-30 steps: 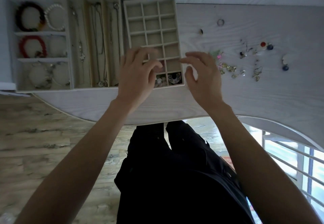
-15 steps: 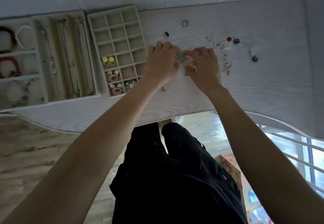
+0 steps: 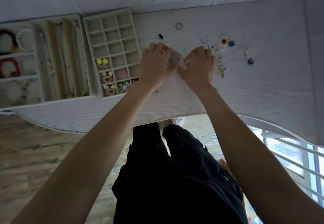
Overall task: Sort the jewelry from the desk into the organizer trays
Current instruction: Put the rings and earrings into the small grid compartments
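both hands work at mid surface, just right of the grid tray. left hand fingers are curled around a small green-pink jewelry cluster; right hand fingers pinch the pink end of the same cluster. the near surface edge is curved, with bare room between it and the hands. three trays sit side by side along the far left: grid tray, necklace tray, bracelet tray. loose on the surface: one ring, one dark piece, two blue stones, scattered earrings. no readable writing.
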Motion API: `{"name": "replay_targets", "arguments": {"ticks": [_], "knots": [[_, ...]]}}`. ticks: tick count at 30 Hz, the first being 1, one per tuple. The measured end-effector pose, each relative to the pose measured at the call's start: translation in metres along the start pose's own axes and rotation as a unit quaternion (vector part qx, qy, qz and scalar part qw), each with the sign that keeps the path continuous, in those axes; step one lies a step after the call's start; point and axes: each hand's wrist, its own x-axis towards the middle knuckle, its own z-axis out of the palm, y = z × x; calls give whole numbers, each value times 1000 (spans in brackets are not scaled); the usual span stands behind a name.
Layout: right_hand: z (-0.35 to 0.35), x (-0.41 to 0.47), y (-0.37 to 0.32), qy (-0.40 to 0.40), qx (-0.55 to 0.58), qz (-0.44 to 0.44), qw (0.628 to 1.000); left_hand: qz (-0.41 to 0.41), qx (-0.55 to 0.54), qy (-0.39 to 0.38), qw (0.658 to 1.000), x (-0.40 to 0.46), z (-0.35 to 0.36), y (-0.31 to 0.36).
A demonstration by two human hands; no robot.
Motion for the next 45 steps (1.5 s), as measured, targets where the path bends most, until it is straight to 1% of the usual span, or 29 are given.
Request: {"name": "replay_targets", "arguments": {"ticks": [3, 4, 6, 8, 10, 12, 13, 15, 17, 20, 21, 22, 24, 25, 26, 28, 29, 31, 33, 35, 36, 38, 39, 41, 43, 45], "knots": [[-3, 3, -3, -17, 2, 14, 1000, -23, -22, -22, 999, 0, 5, 4], [-6, 3, -2, -18, 16, 19, 1000, -33, -53, -18, 998, -1, 4, 5], [-14, 1, 3, -5, 75, 32, 997, -86, -171, -12, 981, -4, -1, 9], [-23, -5, 8, 4, 164, 56, 985, -160, -301, -23, 940, -9, -10, 14], [-32, -13, 10, 2, 276, 80, 958, -199, -394, -47, 896, -17, -19, 19], [-41, -21, 4, -11, 377, 101, 921, -213, -467, -76, 855, -26, -27, 24], [-44, -26, -1, -21, 412, 103, 905, -216, -496, -74, 838, -31, -30, 25], [-46, -35, -14, -52, 450, 95, 887, -212, -532, -41, 819, -42, -39, 26], [-44, -41, -25, -80, 460, 87, 880, -215, -538, 0, 815, -52, -45, 24], [-37, -42, -42, -123, 466, 89, 872, -233, -526, 32, 817, -65, -50, 6], [-35, -41, -51, -140, 482, 100, 859, -235, -516, 42, 822, -70, -53, -3], [-32, -40, -59, -155, 518, 113, 833, -233, -499, 51, 833, -74, -55, -13], [-27, -38, -72, -176, 610, 122, 763, -233, -468, 57, 850, -80, -58, -30], [-23, -36, -81, -177, 629, 105, 750, -235, -456, 64, 856, -82, -61, -40], [-18, -34, -85, -171, 621, 82, 760, -235, -449, 68, 859, -84, -63, -48], [-11, -28, -96, -174, 557, 23, 812, -240, -435, 74, 865, -85, -67, -63], [-9, -26, -102, -194, 531, 1, 825, -244, -427, 75, 867, -84, -69, -70], [-7, -25, -114, -254, 514, -15, 819, -244, -413, 72, 875, -82, -74, -81], [-4, -26, -120, -280, 508, -23, 814, -231, -397, 67, 886, -79, -78, -88], [1, -28, -124, -248, 506, -15, 826, -222, -377, 60, 897, -76, -80, -95], [4, -28, -124, -217, 497, -11, 840, -224, -361, 58, 904, -76, -81, -98], [9, -29, -125, -158, 444, -7, 882, -221, -316, 41, 922, -76, -80, -102], [12, -31, -125, -131, 400, -15, 907, -214, -292, 26, 932, -76, -80, -105], [16, -34, -126, -72, 299, -57, 950, -193, -240, 2, 951, -76, -78, -108], [21, -38, -132, -24, 235, -88, 968, -169, -201, -8, 965, -74, -76, -111], [25, -39, -138, -7, 202, -96, 975, -155, -168, -16, 973, -72, -73, -115]]}}
